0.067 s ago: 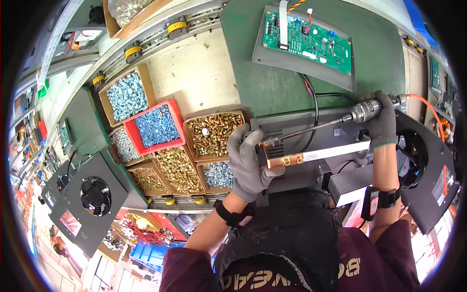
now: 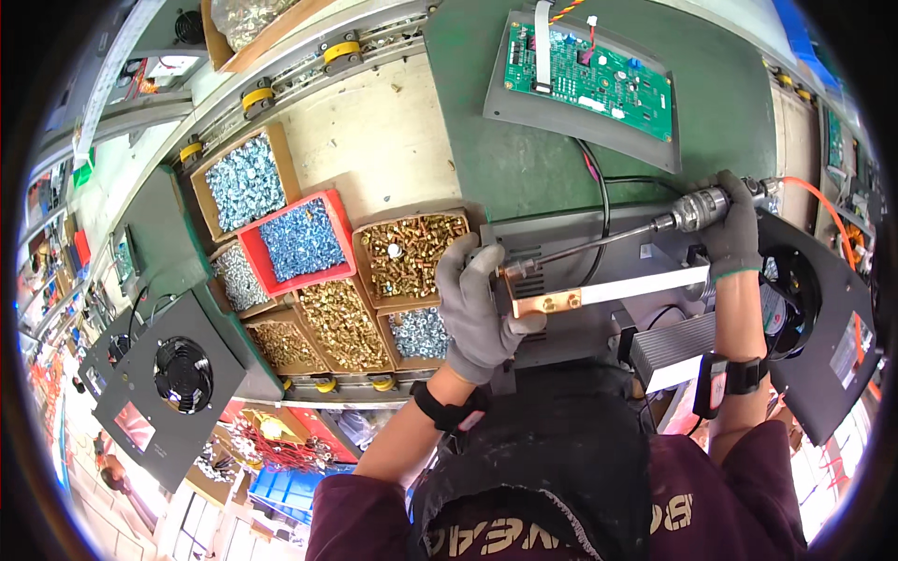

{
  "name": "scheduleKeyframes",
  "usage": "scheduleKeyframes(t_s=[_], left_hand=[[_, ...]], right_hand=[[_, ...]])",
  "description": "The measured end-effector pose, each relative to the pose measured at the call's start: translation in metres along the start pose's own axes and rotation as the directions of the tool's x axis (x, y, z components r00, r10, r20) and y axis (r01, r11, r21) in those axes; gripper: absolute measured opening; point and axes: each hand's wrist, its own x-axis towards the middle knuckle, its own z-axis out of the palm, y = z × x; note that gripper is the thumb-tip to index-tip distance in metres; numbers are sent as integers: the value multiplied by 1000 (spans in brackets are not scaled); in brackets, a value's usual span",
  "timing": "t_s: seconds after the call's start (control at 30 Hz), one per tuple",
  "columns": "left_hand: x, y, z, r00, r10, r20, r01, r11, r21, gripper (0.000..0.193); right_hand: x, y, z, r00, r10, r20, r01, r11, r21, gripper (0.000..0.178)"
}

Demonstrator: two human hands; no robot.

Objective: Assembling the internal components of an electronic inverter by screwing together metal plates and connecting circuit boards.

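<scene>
In a grey glove, my right hand (image 2: pixel 732 229) is wrapped around the body of an air screwdriver (image 2: pixel 697 211), which has an orange hose at its rear. The long shaft points left and down to the copper end piece (image 2: pixel 547 305) of a pale metal bar (image 2: pixel 645 284). Two brass-coloured bolts show on the copper. My left hand (image 2: pixel 475 309), also gloved, is closed around the left end of the copper piece, its fingertips by the screwdriver's tip. The tip's contact with a fastener is hard to make out. Behind lies a dark grey metal chassis (image 2: pixel 599 238).
Left of my left hand stand cardboard boxes of brass-coloured bolts (image 2: pixel 412 248) and silver screws (image 2: pixel 245 182), and a red bin (image 2: pixel 348 245) of bluish screws. A green circuit board (image 2: pixel 599 84) on a grey panel lies beyond. Black cables (image 2: pixel 606 201) cross the chassis. A finned heatsink (image 2: pixel 673 351) sits nearer.
The screwdriver and my right hand have shifted very slightly left. The circuit board and its panel also sit a touch further left. My left hand stays in place.
</scene>
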Motion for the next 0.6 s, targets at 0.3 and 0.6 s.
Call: scheduleKeyframes(t_s=[0.3,0.6], left_hand=[[20,19,4,996,89,0,-87,971,222,71],[5,3,-2,984,56,169,-136,852,506,41]], right_hand=[[4,-19,11,998,30,63,-40,986,163,7],[-181,-170,127,530,-773,350,798,594,102,27]])
